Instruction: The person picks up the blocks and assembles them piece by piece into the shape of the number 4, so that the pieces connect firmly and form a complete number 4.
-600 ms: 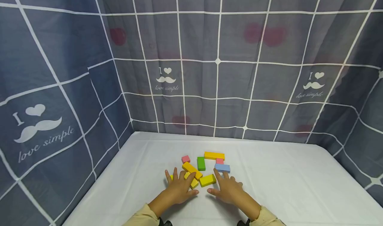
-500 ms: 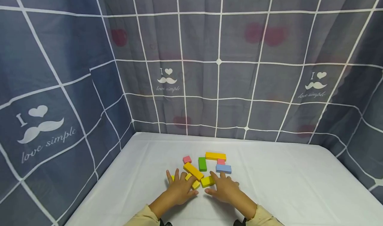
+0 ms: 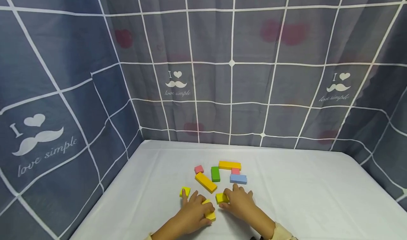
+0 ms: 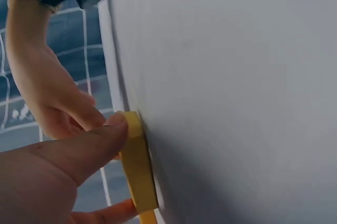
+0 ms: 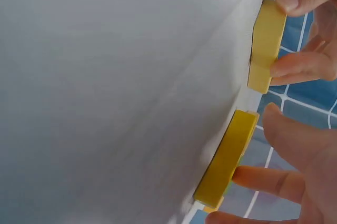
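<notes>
Colored blocks [image 3: 210, 186] lie scattered on a white-covered table [image 3: 302, 190] before a blue-gray grid curtain [image 3: 251, 86] printed with mustaches and the words "love simple." At far left among them, a small yellow block [image 3: 186, 191] sits under the extended little finger of a person's left hand [image 3: 194, 215]; whether the two touch cannot be told. That hand pinches a longer yellow block [image 3: 210, 216], thumb at one end and a finger toward the other, remaining fingers parted. Beyond the hand are a pink cube [image 3: 199, 169], an orange bar [image 3: 206, 182] lying aslant and an upright-looking green block [image 3: 215, 174]. Next comes another yellow block [image 3: 221, 198], just beside the held one, with an orange block [image 3: 229, 165] farther back. A pink block [image 3: 235, 171] sits between that and a blue block [image 3: 238, 179], appearing to touch both. At right, the person's right hand [image 3: 240, 202] reaches around the nearer yellow block, fingers loosely bent and spread, one appearing to touch it, thumb just clear. A tan sleeve [image 3: 281, 231] shows behind.
</notes>
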